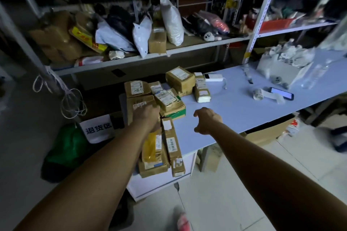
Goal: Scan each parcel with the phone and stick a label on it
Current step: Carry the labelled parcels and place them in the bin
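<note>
A: What is being done with the left hand (148, 116)?

B: It is being laid on the pile of parcels (167, 99) at the end of the bench (234, 107), over a large brown parcel (134, 112). The fingers are being hidden by the back of the hand, so it cannot be told whether anything is being gripped.

A: And the right hand (205, 121)?

B: It is being held over the bare bench, just right of the left hand. The fingers are being left loose, and nothing is being grasped.

A: Where is the phone (281, 94) lying?

B: On the bench, well to the right of the right hand and beyond it, with its screen lit. A label roll (258, 94) is lying just beside it, on the side nearer the hand.

A: What is lying on the near side of the left hand?

B: A yellow parcel (150, 146) and a long brown parcel (174, 148), side by side below the left wrist.
</note>
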